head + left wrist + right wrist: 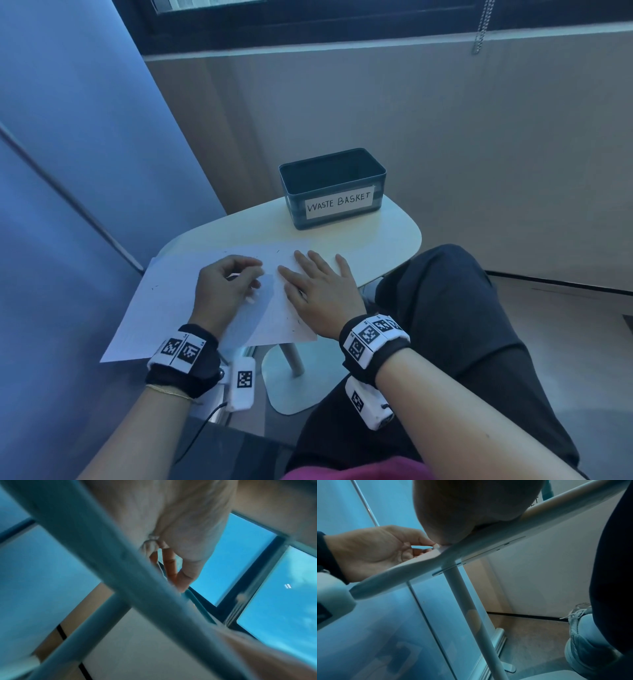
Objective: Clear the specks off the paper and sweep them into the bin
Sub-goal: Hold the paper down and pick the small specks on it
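Paper overhanging table's near edge

Speckled white paper overhangs the table; dark bin stands beyond.

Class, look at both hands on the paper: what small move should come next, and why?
Probably sweep the flat right hand across the paper, gathering the dark specks toward one edge nearer the waste basket. The left hand, fingers curled, rests on the sheet, steadying it, and specks are scattered on it.
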